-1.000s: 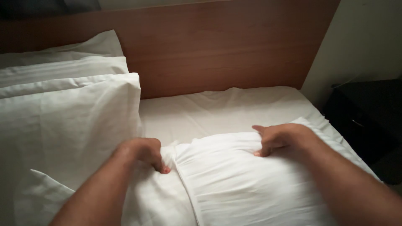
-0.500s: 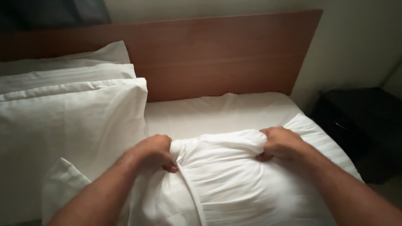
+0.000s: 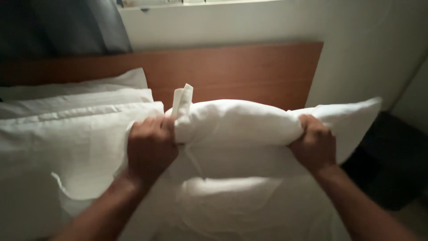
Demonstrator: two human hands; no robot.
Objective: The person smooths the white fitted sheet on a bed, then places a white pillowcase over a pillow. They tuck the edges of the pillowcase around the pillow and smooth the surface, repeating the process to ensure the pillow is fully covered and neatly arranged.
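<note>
- head view, the change: half a second back the white pillow (image 3: 249,134) lay low on the bed sheet (image 3: 232,209) with both hands gripping its upper edge; now it is lifted, held up in front of the wooden headboard (image 3: 249,71), so that it covers the lower middle of the board.
- head view, what that means: judging from the lift, the pillow is off the mattress and carried wholly by the two hands, no longer resting near the head end of the bed.
- head view, left hand (image 3: 151,149): fingers curled shut, clamped on the left end of the pillow, where a loose flap of pillowcase (image 3: 183,99) sticks upward just above the knuckles.
- head view, right hand (image 3: 314,145): closed in a fist on the pillow's right part, bunching the cloth; the pillow's right corner juts out past it toward the bed's right edge.
- head view, where the pillow is: between the hands, roughly level, just beside the stacked pillows (image 3: 67,129) on the left side of the bed; i cannot tell whether it touches them.
- head view, counts: two hands, one held pillow, three stacked pillows as far as the layered edges show, one headboard, one dark nightstand (image 3: 392,165) beyond the bed's right edge, one dark curtain (image 3: 58,27) at the upper left.
</note>
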